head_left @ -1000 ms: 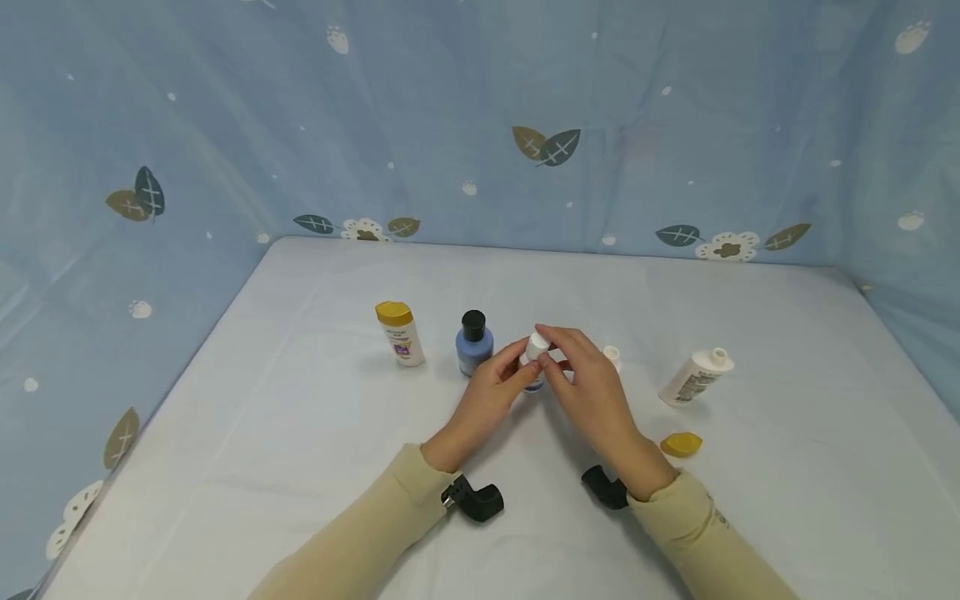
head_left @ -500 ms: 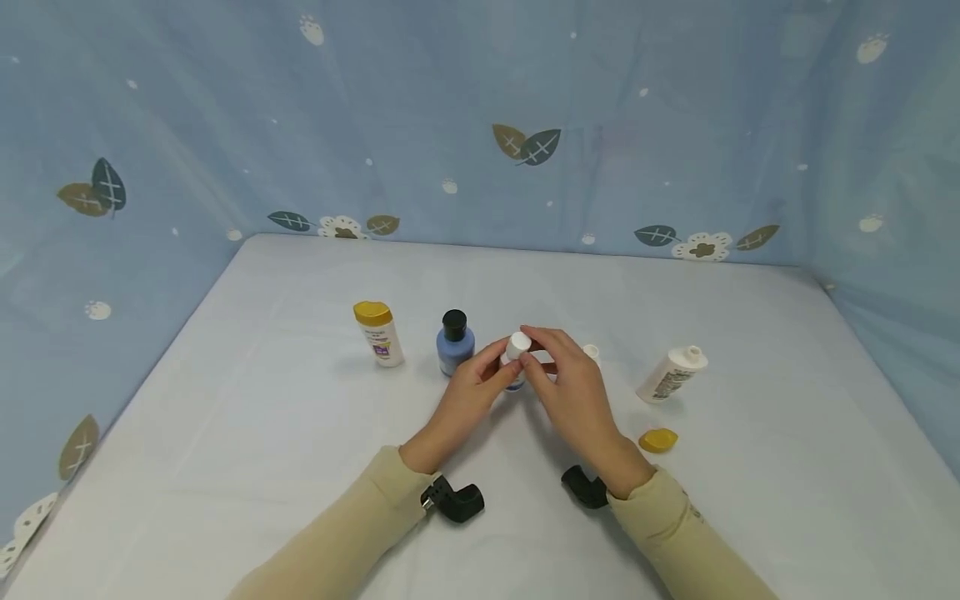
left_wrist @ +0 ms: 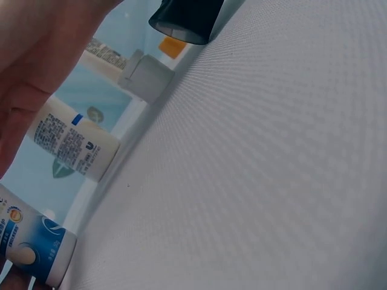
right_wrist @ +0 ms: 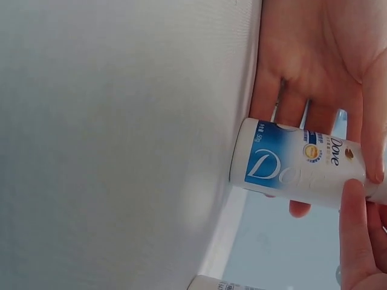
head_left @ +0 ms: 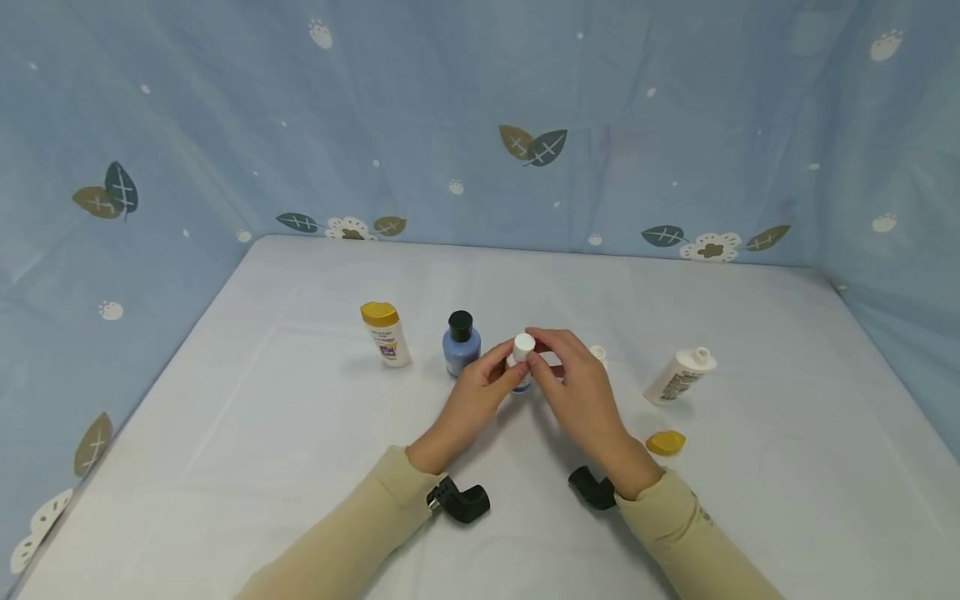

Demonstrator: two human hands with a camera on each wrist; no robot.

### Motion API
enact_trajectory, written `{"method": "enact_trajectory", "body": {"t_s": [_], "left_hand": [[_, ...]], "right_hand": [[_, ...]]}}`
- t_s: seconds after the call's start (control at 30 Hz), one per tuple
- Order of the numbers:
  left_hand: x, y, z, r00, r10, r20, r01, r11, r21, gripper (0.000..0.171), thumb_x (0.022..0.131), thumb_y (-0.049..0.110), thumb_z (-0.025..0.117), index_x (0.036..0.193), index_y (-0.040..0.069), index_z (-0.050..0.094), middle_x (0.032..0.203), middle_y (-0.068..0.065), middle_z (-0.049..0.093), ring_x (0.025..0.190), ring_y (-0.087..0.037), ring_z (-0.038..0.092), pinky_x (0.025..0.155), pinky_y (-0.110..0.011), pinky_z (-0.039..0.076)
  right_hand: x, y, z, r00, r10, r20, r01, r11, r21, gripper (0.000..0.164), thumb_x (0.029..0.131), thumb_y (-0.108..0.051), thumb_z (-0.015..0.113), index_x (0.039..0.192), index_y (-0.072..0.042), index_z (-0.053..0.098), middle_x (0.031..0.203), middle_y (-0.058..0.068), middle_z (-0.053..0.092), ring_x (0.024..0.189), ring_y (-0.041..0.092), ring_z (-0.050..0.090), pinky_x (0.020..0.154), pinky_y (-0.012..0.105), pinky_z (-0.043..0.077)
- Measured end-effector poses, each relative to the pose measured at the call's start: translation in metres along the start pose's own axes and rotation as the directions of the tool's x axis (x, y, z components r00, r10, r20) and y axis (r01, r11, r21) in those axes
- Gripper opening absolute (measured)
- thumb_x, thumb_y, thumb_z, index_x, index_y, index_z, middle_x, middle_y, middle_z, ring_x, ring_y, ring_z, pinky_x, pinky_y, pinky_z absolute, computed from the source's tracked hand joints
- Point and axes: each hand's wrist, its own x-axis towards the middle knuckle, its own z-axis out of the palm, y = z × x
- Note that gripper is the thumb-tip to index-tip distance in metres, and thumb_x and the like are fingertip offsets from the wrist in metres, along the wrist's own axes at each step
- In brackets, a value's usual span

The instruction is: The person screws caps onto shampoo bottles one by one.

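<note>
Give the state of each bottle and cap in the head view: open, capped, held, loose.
Dove bottle: upright, held by the left hand
White cap: atop that bottle, pinched by the right hand; tightness unclear
Blue bottle: upright, capped, not held
Yellow-topped bottle: upright, capped, not held
Far-right bottle: upright, open, not held
Half-hidden bottle: upright, seems open
Yellow cap: lying loose

Blue backdrop (head_left: pixel 420 92), hung sheeting, material uncertain; encloses the far side and both flanks, with soft vertical creases. Print: paired brown and dark green leaves (head_left: pixel 545 147), white paw prints (head_left: pixel 111 310), scattered small dots. Low along the far edge, white flowers (head_left: pixel 711 247) with brown centres, a leaf either side. White-covered table (head_left: pixel 225 467) meets the backdrop at its far edge; left wrist view shows fine surface texture. Light soft and diffuse, pale sheen on the left sheeting.
</note>
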Motion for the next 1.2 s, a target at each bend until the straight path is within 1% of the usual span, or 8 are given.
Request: {"method": "enact_trajectory", "body": {"t_s": [0.17,0.27,0.4,0.63,0.77,0.83,1.03,1.2], "left_hand": [[0.0002,-0.0002,0.0004,1.0,0.002,-0.001,-0.002,1.0,0.009,0.037,0.091,0.02,0.052,0.128,0.015,0.049,0.092,-0.003,0.053,0.084,-0.012,0.048,0.073,-0.025,0.042],[0.0,-0.0006,0.0007,1.0,0.004,-0.005,-0.004,1.0,0.015,0.036,0.091,0.021,0.052,0.126,0.016,0.05,0.09,-0.003,0.052,0.083,-0.012,0.049,0.074,-0.025,0.043],[-0.0002,-0.0011,0.0009,1.0,0.002,0.002,-0.002,1.0,-0.008,0.036,0.091,0.02,0.052,0.127,0.015,0.05,0.094,-0.001,0.054,0.087,-0.011,0.05,0.077,-0.025,0.043],[-0.0006,-0.0009,-0.0002,1.0,-0.008,0.002,0.008,1.0,-0.005,0.038,0.091,0.018,0.052,0.128,0.013,0.048,0.092,-0.003,0.052,0.085,-0.011,0.049,0.075,-0.025,0.042],[-0.0006,-0.0016,-0.0004,1.0,-0.011,0.01,0.011,1.0,-0.013,0.039,0.092,0.019,0.052,0.13,0.013,0.046,0.108,-0.003,0.055,0.095,-0.011,0.05,0.083,-0.026,0.042],[-0.0005,-0.0018,-0.0003,1.0,-0.006,0.013,0.006,1.0,-0.013,0.039,0.092,0.019,0.051,0.129,0.012,0.047,0.11,-0.002,0.055,0.097,-0.011,0.05,0.084,-0.027,0.042],[0.0003,-0.002,0.0002,1.0,0.009,0.015,-0.009,1.0,-0.004,0.035,0.092,0.019,0.051,0.125,0.012,0.049,0.104,-0.003,0.054,0.092,-0.013,0.049,0.078,-0.026,0.043],[0.0,-0.0012,-0.0001,1.0,0.013,0.012,-0.013,1.0,0.012,0.036,0.092,0.019,0.051,0.127,0.012,0.049,0.101,-0.002,0.054,0.09,-0.012,0.049,0.077,-0.024,0.043]], "right_hand": [[0.0002,0.0016,-0.0002,1.0,-0.001,0.0,0.001,1.0,0.016,0.031,0.087,-0.027,0.058,0.116,-0.015,0.055,0.11,-0.005,0.054,0.099,0.009,0.053,0.071,0.028,0.049],[-0.0002,0.0022,-0.0006,1.0,0.005,-0.005,-0.005,1.0,0.023,0.032,0.086,-0.028,0.06,0.114,-0.015,0.055,0.108,-0.006,0.055,0.099,0.008,0.053,0.071,0.027,0.049],[-0.0004,0.0019,-0.0009,1.0,0.023,-0.021,-0.022,0.999,0.034,0.032,0.084,-0.028,0.063,0.112,-0.016,0.056,0.106,-0.006,0.058,0.097,0.007,0.054,0.068,0.025,0.049],[0.0006,0.0008,-0.0009,0.999,0.045,-0.023,-0.043,0.997,0.063,0.031,0.082,-0.029,0.064,0.11,-0.018,0.057,0.103,-0.008,0.059,0.096,0.005,0.054,0.067,0.021,0.048],[0.0009,-0.0001,-0.0017,1.0,0.02,-0.013,-0.02,0.999,0.028,0.033,0.082,-0.027,0.065,0.113,-0.017,0.057,0.103,-0.007,0.059,0.095,0.007,0.055,0.068,0.023,0.049],[0.001,-0.0005,-0.0018,1.0,0.001,-0.012,-0.001,1.0,-0.006,0.034,0.083,-0.023,0.065,0.115,-0.015,0.057,0.103,-0.005,0.058,0.095,0.007,0.055,0.069,0.024,0.049],[0.0004,-0.0013,-0.0013,0.999,-0.028,-0.024,0.027,0.997,-0.066,0.033,0.085,-0.009,0.056,0.118,-0.012,0.056,0.106,-0.004,0.057,0.095,0.008,0.055,0.072,0.026,0.049],[0.0,-0.0018,-0.0012,0.999,-0.03,-0.024,0.029,0.998,-0.06,0.03,0.086,-0.013,0.057,0.116,-0.013,0.056,0.106,-0.004,0.056,0.097,0.008,0.054,0.071,0.026,0.05]]}}
